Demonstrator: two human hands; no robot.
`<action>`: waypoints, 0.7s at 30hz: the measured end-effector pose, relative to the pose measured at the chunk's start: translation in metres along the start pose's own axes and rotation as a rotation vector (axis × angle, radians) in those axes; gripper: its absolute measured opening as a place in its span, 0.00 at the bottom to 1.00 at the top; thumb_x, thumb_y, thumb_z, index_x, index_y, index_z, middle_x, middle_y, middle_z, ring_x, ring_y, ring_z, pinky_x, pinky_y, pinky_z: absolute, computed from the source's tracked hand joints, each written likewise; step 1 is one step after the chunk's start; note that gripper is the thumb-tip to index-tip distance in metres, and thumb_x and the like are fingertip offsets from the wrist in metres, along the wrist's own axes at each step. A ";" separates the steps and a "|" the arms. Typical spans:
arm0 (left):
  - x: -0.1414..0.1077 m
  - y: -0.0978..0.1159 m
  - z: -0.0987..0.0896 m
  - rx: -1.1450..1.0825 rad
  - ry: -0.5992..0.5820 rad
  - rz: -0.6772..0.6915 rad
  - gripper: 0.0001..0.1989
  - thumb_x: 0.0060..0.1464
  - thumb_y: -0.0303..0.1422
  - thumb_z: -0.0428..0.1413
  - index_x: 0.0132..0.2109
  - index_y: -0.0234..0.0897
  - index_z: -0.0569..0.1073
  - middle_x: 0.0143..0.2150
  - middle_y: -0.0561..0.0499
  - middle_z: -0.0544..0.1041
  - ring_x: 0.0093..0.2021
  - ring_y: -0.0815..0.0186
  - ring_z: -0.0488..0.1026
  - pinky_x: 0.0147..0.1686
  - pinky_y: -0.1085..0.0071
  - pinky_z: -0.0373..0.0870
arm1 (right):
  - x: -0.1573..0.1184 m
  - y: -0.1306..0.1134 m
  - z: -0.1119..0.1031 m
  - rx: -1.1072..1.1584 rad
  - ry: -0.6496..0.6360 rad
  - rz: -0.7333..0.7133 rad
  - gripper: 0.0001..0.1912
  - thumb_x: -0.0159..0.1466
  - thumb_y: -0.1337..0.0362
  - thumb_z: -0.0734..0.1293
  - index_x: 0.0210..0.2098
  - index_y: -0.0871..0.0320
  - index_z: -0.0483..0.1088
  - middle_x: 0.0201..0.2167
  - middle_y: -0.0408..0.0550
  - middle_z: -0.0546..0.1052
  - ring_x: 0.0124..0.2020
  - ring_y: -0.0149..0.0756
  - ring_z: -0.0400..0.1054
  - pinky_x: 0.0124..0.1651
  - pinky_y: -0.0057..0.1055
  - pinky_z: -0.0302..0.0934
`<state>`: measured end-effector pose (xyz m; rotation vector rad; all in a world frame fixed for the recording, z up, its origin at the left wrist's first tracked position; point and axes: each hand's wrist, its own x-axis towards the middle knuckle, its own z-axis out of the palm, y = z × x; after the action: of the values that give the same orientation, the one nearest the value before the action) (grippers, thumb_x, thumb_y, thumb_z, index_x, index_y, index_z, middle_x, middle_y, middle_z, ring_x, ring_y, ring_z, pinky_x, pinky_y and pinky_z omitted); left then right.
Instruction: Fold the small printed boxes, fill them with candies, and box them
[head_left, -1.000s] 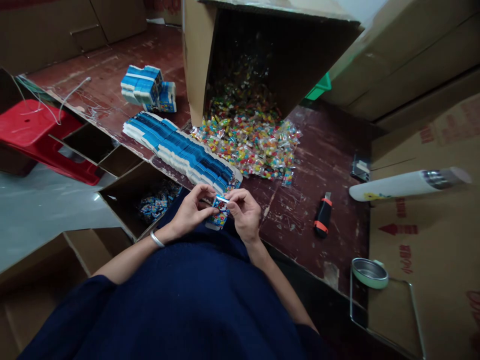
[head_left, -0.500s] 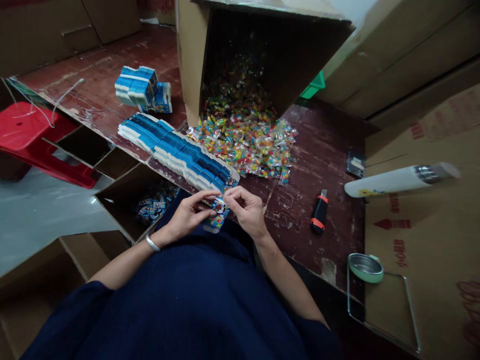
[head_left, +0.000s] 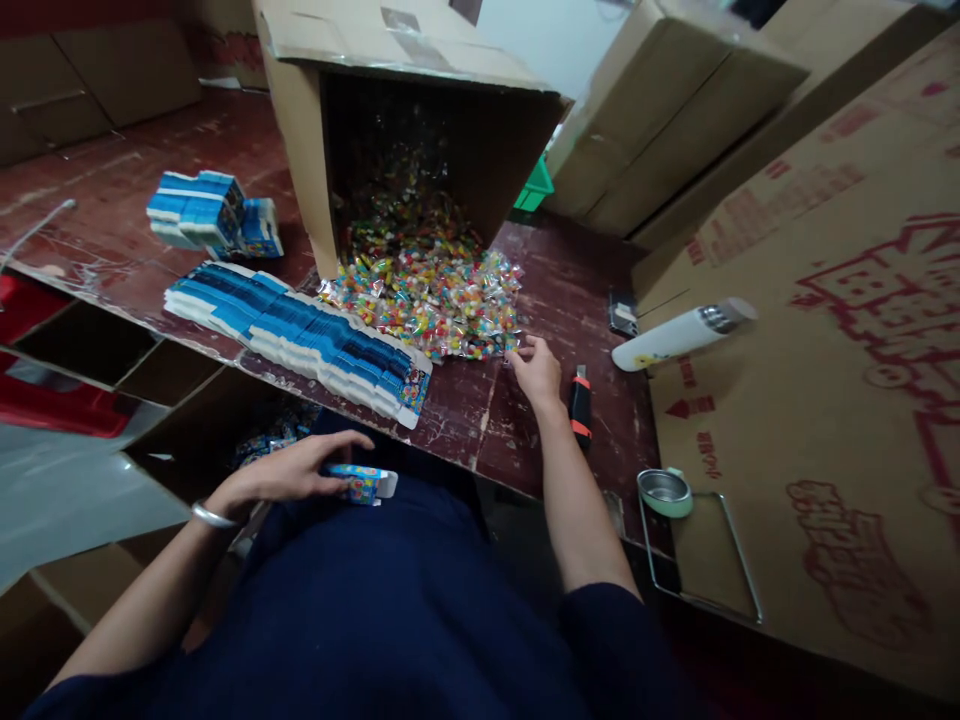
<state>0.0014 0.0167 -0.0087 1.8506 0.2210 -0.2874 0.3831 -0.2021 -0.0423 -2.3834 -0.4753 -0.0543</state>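
Observation:
A small blue printed carton (head_left: pixel 365 484) with an open white end flap is held in my left hand (head_left: pixel 304 468), low in front of my body. My right hand (head_left: pixel 537 372) is at the right edge of the pile of candy packets (head_left: pixel 442 300), its fingertips closed at a clear packet. That pile of colourful sweets spills from a large cardboard box (head_left: pixel 300 170) lying on its side. Along the table's front edge runs a long row of flat blue and white cartons (head_left: pixel 300 335), left of my right hand.
More stacked cartons (head_left: pixel 199 212) stand at the back left. An orange and black cutter (head_left: pixel 580 405) lies right of my right hand. Further right are a white bottle (head_left: pixel 675 337), a small metal bowl (head_left: pixel 665 493) and a large cardboard box (head_left: pixel 817 400). A green basket (head_left: pixel 535 187) is behind.
My hands have parted. My right hand has let go of the carton and reached to the candy packets; my left hand keeps the carton, now opened out. The view has shifted right.

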 end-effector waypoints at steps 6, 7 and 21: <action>-0.009 0.009 -0.010 -0.052 -0.131 -0.030 0.14 0.58 0.38 0.61 0.50 0.39 0.78 0.42 0.49 0.83 0.40 0.60 0.79 0.42 0.68 0.74 | -0.006 0.001 -0.003 0.110 -0.033 -0.024 0.14 0.56 0.57 0.72 0.38 0.60 0.75 0.33 0.53 0.81 0.34 0.42 0.75 0.42 0.38 0.68; -0.006 0.011 -0.006 -0.096 -0.090 -0.030 0.14 0.60 0.39 0.60 0.50 0.38 0.77 0.43 0.48 0.83 0.41 0.60 0.80 0.43 0.67 0.74 | -0.016 -0.006 -0.006 0.170 -0.037 -0.030 0.15 0.57 0.55 0.72 0.37 0.59 0.74 0.33 0.51 0.81 0.31 0.40 0.74 0.38 0.36 0.68; 0.045 0.032 0.059 -0.359 0.378 0.154 0.19 0.55 0.36 0.65 0.52 0.36 0.73 0.46 0.45 0.79 0.41 0.61 0.80 0.42 0.64 0.79 | -0.162 -0.125 -0.015 0.512 -0.228 -0.349 0.09 0.64 0.56 0.74 0.34 0.52 0.74 0.29 0.42 0.76 0.28 0.34 0.69 0.34 0.34 0.67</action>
<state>0.0485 -0.0488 -0.0101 1.5403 0.3624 0.2031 0.1898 -0.1776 0.0214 -1.7930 -0.8927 0.1660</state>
